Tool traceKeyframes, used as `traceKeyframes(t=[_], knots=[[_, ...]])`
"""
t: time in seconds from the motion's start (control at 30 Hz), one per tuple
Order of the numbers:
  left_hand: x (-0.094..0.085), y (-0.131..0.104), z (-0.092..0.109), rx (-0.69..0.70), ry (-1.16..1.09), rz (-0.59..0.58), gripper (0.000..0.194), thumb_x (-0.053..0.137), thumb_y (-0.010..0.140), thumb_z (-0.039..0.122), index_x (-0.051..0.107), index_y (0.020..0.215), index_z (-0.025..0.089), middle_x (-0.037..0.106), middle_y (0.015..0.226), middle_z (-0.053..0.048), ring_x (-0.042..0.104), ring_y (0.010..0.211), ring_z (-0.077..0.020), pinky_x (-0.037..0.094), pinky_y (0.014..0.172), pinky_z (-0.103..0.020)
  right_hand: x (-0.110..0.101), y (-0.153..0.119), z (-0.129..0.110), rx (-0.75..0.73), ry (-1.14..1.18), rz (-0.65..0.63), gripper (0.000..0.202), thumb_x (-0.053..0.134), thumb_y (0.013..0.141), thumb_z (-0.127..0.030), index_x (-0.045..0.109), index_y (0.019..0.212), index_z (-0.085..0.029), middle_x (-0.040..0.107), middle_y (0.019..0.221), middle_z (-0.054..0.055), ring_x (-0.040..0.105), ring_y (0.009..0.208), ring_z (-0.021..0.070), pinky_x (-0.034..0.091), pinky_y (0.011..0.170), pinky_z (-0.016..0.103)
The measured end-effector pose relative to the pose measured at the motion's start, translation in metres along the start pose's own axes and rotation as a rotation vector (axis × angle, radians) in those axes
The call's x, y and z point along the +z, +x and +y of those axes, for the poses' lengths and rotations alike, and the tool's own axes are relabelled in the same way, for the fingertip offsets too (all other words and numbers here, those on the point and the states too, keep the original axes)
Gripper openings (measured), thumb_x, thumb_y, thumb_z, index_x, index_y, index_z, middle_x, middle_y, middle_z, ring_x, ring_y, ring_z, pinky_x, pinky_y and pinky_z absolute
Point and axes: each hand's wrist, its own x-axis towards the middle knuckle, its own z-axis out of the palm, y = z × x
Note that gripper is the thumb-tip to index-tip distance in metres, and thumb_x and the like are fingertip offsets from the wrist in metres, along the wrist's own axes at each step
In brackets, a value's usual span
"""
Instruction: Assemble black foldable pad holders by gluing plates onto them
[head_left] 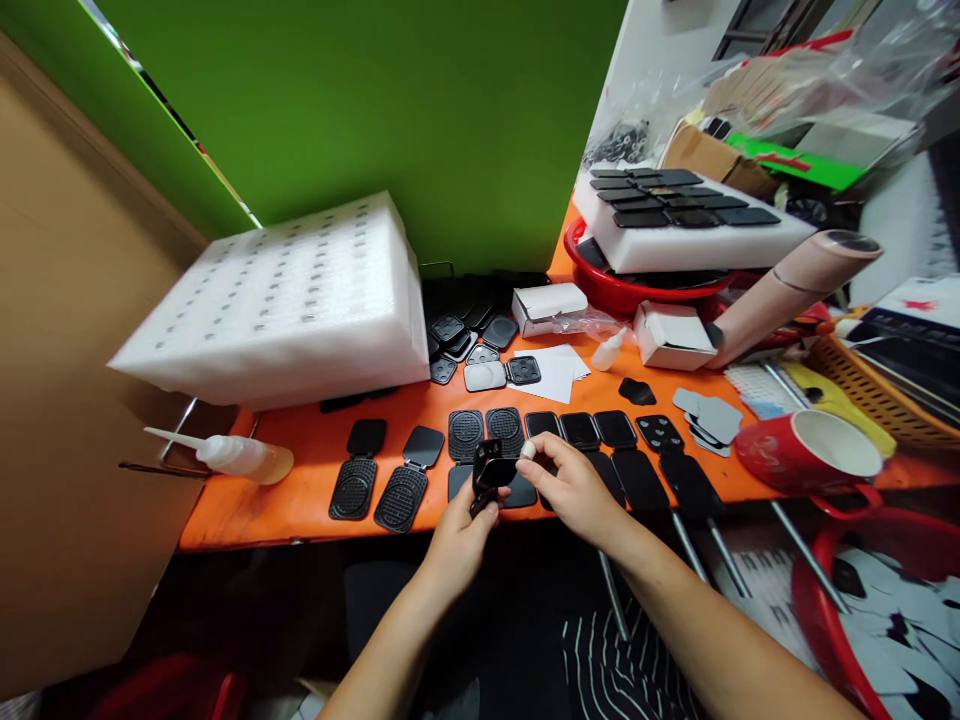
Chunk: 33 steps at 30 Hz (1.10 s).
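Note:
My left hand (463,530) is closed round a small black hinged piece (486,470), partly folded, above the table's front edge. My right hand (576,488) pinches at the right edge of a rounded black plate (502,472) by that piece; I cannot tell whether the two are joined. A white cover (528,450) sits on a right fingertip. Beneath my hands lie several opened black hinged pieces in a row. To the left are two with ribbed round faces, one (354,488) beside another (401,497). At the row's right end lies a dotted black plate (660,434).
A white foam block (285,300) stands back left, near a tilted squeeze bottle (247,458). Behind are piled black parts (469,335), white paper (547,375) and a small dropper bottle (609,350). A red mug (772,455), pink flask (795,295) and red basin (637,285) are right.

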Motion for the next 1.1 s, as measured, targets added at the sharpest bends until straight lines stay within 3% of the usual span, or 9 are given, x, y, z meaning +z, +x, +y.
traceKeyframes(t=[0.17,0.33,0.63,0.9,1.1], knots=[[0.0,0.0,0.003,0.009,0.011,0.009,0.041,0.058,0.073,0.026,0.054,0.113,0.016,0.067,0.104,-0.01,0.06,0.098,-0.0248,0.045,0.087,-0.039,0.0,-0.002,-0.003,-0.085,-0.111,0.012,0.009,0.047,0.086,-0.022,0.048,0.077,-0.021,0.053,0.076,0.0,0.051,0.073,0.0154,0.041,0.069,0.028],[-0.001,0.0,0.007,0.059,0.044,0.036,0.022,0.058,0.074,0.029,0.063,0.092,0.016,0.067,0.095,-0.007,0.06,0.09,-0.0232,0.045,0.086,-0.036,0.0,-0.01,-0.006,-0.339,-0.3,0.038,0.01,0.042,0.089,-0.017,0.048,0.082,-0.021,0.055,0.08,0.004,0.051,0.077,0.0181,0.043,0.072,0.033],[0.002,0.0,0.004,0.03,-0.044,0.067,0.035,0.062,0.07,0.028,0.062,0.102,0.017,0.066,0.101,-0.005,0.055,0.102,-0.0262,0.041,0.091,-0.035,-0.002,-0.017,0.0,-0.779,-0.518,0.182,0.02,0.047,0.082,-0.006,0.05,0.097,-0.019,0.059,0.089,0.008,0.055,0.084,0.0198,0.049,0.074,0.037],[0.007,-0.003,0.014,-0.042,-0.236,0.126,0.035,0.07,0.062,0.023,0.067,0.097,0.019,0.069,0.095,-0.002,0.059,0.096,-0.0246,0.043,0.087,-0.031,0.005,-0.02,0.006,-0.911,-0.571,0.239,0.02,0.05,0.078,-0.005,0.053,0.096,-0.015,0.06,0.086,0.009,0.055,0.083,0.0205,0.051,0.072,0.036],[0.012,-0.006,0.022,-0.214,-0.503,0.099,0.045,0.068,0.06,0.013,0.063,0.105,0.018,0.071,0.085,-0.003,0.065,0.086,-0.024,0.05,0.077,-0.031,0.001,-0.021,0.015,-0.991,-0.606,0.267,0.016,0.049,0.08,-0.007,0.052,0.091,-0.018,0.061,0.085,0.007,0.056,0.082,0.0191,0.052,0.071,0.035]])
